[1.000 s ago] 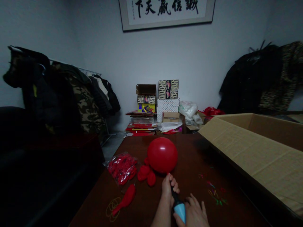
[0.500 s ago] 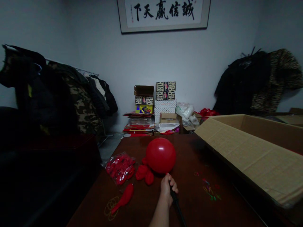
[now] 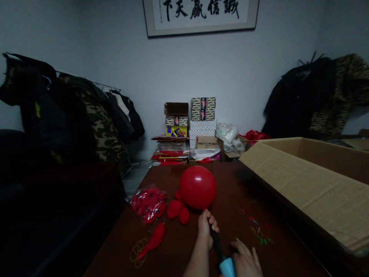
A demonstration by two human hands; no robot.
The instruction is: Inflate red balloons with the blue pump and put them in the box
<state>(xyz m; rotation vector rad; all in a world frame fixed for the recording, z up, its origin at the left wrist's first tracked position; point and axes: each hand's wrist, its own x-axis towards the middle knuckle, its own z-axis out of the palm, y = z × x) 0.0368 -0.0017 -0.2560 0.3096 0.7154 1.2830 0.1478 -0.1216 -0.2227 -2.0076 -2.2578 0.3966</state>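
A round, inflated red balloon (image 3: pixel 197 187) stands just beyond my left hand (image 3: pixel 206 229), which is closed around its neck and the black front tube of a hand balloon pump (image 3: pixel 227 266). The pump's light-blue body shows at the bottom edge. My right hand (image 3: pixel 246 259) is at that blue body, some fingers spread to its right; its grip is partly cut off by the frame. Left of the balloon lie several limp red balloons (image 3: pixel 174 209) and a clear bag of red balloons (image 3: pixel 149 204). Nearer, one limp red balloon (image 3: pixel 154 239) rests beside tan rubber bands (image 3: pixel 137 252).
Small coloured bands (image 3: pixel 261 234) are scattered on the right of the brown table (image 3: pixel 230 215). A large open cardboard box (image 3: pixel 305 188) takes up the right side. Stacked boxes (image 3: pixel 203 127) stand beyond the far edge. Coats (image 3: pixel 100 123) hang at the left.
My right hand has come into view at the bottom, and the pump's blue body has slid forward along the black tube. My left hand keeps its hold at the balloon's neck.
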